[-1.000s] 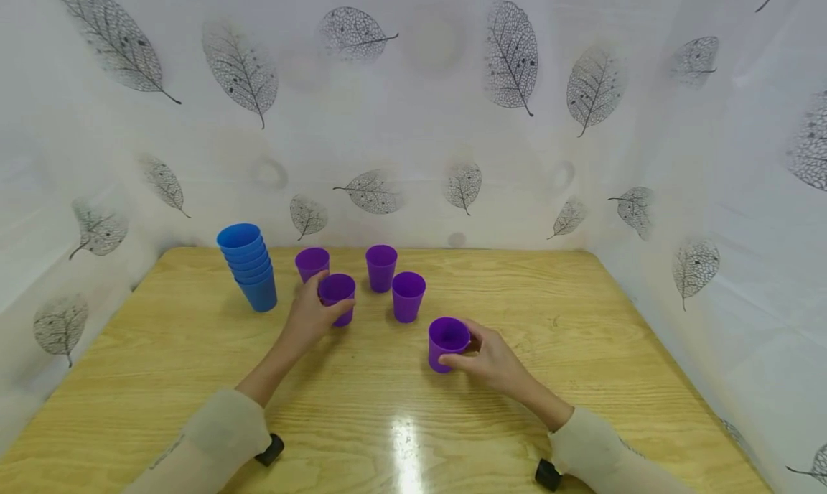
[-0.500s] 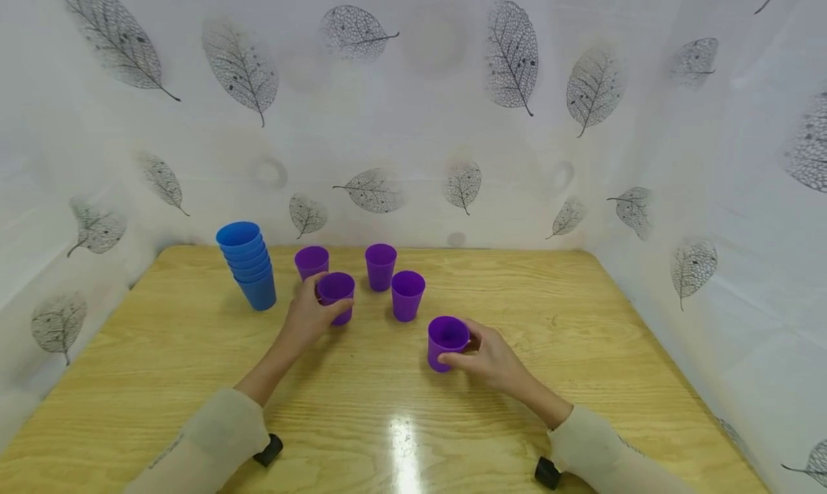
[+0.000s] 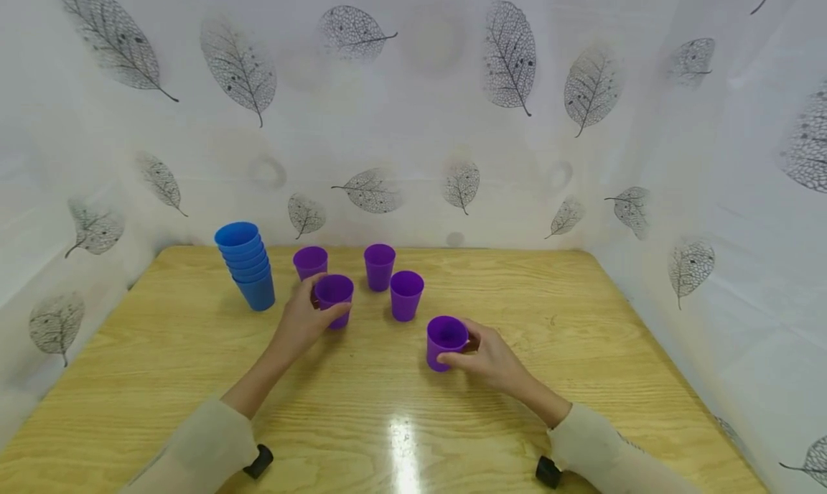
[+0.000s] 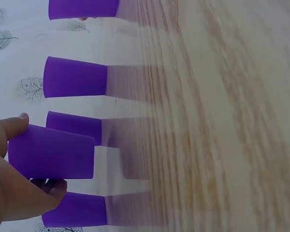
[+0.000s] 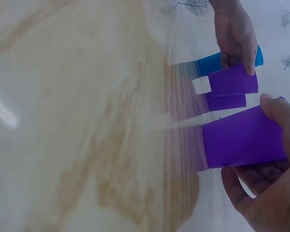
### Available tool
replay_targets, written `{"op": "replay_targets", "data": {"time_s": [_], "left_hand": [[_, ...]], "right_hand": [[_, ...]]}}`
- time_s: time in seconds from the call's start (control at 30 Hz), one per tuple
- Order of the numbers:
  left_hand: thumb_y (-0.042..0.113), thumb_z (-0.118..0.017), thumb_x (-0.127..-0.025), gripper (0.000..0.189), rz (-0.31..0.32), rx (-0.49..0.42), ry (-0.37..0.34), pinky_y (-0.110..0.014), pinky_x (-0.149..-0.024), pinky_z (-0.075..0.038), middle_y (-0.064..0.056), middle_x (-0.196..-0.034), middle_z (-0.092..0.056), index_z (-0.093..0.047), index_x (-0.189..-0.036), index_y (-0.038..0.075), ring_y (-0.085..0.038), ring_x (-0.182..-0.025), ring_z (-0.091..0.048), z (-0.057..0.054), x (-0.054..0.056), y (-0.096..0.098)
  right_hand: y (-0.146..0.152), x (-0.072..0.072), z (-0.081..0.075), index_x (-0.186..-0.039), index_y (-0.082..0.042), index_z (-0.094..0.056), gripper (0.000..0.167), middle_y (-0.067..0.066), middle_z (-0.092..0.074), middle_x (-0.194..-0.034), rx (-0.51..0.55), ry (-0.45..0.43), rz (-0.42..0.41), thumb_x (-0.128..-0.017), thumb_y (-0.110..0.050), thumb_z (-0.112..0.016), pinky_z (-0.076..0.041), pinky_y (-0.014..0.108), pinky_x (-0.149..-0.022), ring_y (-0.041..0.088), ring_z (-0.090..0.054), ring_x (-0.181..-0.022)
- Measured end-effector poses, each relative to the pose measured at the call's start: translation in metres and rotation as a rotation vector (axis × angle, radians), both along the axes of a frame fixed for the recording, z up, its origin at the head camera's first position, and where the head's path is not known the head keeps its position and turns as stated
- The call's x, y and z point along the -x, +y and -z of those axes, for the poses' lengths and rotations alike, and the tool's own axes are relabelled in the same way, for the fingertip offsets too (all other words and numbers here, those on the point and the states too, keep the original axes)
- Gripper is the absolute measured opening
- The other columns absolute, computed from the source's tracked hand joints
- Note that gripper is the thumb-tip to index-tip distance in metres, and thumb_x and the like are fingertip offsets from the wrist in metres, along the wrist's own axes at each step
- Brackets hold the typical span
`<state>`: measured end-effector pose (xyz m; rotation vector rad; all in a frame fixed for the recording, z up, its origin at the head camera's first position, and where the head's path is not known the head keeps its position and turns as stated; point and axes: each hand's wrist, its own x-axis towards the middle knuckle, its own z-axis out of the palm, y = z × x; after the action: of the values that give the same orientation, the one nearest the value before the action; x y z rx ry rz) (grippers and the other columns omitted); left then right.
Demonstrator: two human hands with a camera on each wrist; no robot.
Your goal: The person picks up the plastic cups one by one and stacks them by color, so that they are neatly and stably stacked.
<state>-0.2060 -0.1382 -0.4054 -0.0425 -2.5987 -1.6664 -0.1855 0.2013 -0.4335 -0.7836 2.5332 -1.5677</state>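
Note:
Fingers and thumb of my left hand [image 3: 302, 314] grip a purple cup [image 3: 334, 309] upright. The left wrist view puts this cup's base [image 4: 90, 157] apart from the table, just above it. On the right, my right hand [image 3: 492, 360] holds another purple cup [image 3: 439, 357], thumb on the near side and fingers round the far side. That cup's base meets the table in the right wrist view, where its wall [image 5: 244, 140] faces the camera. Three more upright purple cups stand around the left hand: one behind it [image 3: 310, 261], two to its right, a far one [image 3: 380, 270] and a nearer one [image 3: 405, 301].
A stack of nested blue cups [image 3: 257, 286] stands at the back left of the wooden table [image 3: 517, 293]. Behind the table hangs a white curtain [image 3: 413, 120] printed with grey leaves. Light glares off the table's front middle.
My left hand and its cup have moved slightly toward me, and the left forearm has drawn back a little. The right hand and its cup have stayed in place.

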Motion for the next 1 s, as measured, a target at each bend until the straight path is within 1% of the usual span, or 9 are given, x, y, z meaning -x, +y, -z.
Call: {"op": "replay_targets", "data": {"time_s": [0.23, 0.33, 0.5, 0.7, 0.77, 0.9, 1.0], "left_hand": [[0.024, -0.077, -0.095, 0.082, 0.049, -0.043, -0.005, -0.053, -0.113, -0.045, -0.03, -0.146, -0.049, -0.031, -0.157, -0.005, -0.043, -0.133, -0.051, -0.012, -0.016, 0.002], [0.023, -0.078, -0.095, 0.082, 0.067, -0.074, -0.009, -0.051, -0.11, -0.048, -0.028, -0.145, -0.051, -0.031, -0.157, -0.004, -0.042, -0.132, -0.053, -0.016, -0.021, 0.005], [0.019, -0.079, -0.094, 0.076, 0.104, -0.127, 0.013, -0.046, -0.106, -0.052, -0.026, -0.139, -0.055, -0.036, -0.152, -0.004, -0.039, -0.128, -0.057, -0.023, -0.029, 0.015], [0.016, -0.08, -0.092, 0.067, 0.171, -0.163, 0.05, -0.043, -0.105, -0.053, -0.021, -0.133, -0.061, -0.045, -0.147, -0.003, -0.035, -0.124, -0.06, -0.031, -0.033, 0.032], [0.017, -0.081, -0.092, 0.067, 0.192, -0.169, 0.055, -0.042, -0.106, -0.053, -0.019, -0.132, -0.062, -0.046, -0.147, -0.002, -0.033, -0.124, -0.06, -0.034, -0.034, 0.039], [0.02, -0.081, -0.092, 0.073, 0.21, -0.168, 0.052, -0.041, -0.104, -0.054, -0.016, -0.134, -0.062, -0.044, -0.151, -0.001, -0.032, -0.126, -0.06, -0.04, -0.037, 0.05], [0.021, -0.081, -0.092, 0.076, 0.224, -0.181, 0.048, -0.039, -0.101, -0.056, -0.016, -0.135, -0.063, -0.041, -0.154, 0.001, -0.032, -0.126, -0.06, -0.044, -0.038, 0.058]], "right_hand": [[0.0, 0.0, -0.001, -0.13, 0.004, -0.065, 0.051, 0.016, -0.073, -0.112, -0.005, -0.016, 0.002, -0.087, -0.013, -0.084, -0.062, 0.029, -0.081, 0.016, -0.071, -0.09], [-0.001, -0.001, -0.001, -0.131, 0.003, -0.065, 0.051, 0.014, -0.074, -0.112, -0.012, -0.028, 0.005, -0.087, -0.015, -0.084, -0.062, 0.029, -0.081, 0.015, -0.071, -0.09], [0.0, 0.0, 0.002, -0.13, 0.002, -0.066, 0.051, 0.013, -0.074, -0.112, -0.022, -0.033, 0.012, -0.087, -0.016, -0.084, -0.061, 0.028, -0.081, 0.014, -0.071, -0.089], [0.002, 0.0, 0.002, -0.13, 0.002, -0.066, 0.05, 0.013, -0.074, -0.111, -0.021, -0.026, 0.019, -0.087, -0.016, -0.084, -0.061, 0.028, -0.08, 0.014, -0.07, -0.088], [0.002, 0.0, 0.001, -0.13, 0.002, -0.066, 0.05, 0.013, -0.074, -0.111, -0.023, -0.023, 0.024, -0.087, -0.016, -0.084, -0.061, 0.028, -0.08, 0.015, -0.07, -0.088], [0.001, 0.0, 0.001, -0.13, 0.002, -0.066, 0.05, 0.013, -0.074, -0.112, -0.029, -0.021, 0.023, -0.087, -0.017, -0.084, -0.06, 0.028, -0.081, 0.015, -0.07, -0.09], [0.0, 0.0, 0.0, -0.131, 0.002, -0.066, 0.05, 0.014, -0.074, -0.114, -0.028, -0.02, 0.014, -0.088, -0.017, -0.084, -0.06, 0.028, -0.084, 0.016, -0.071, -0.093]]}}
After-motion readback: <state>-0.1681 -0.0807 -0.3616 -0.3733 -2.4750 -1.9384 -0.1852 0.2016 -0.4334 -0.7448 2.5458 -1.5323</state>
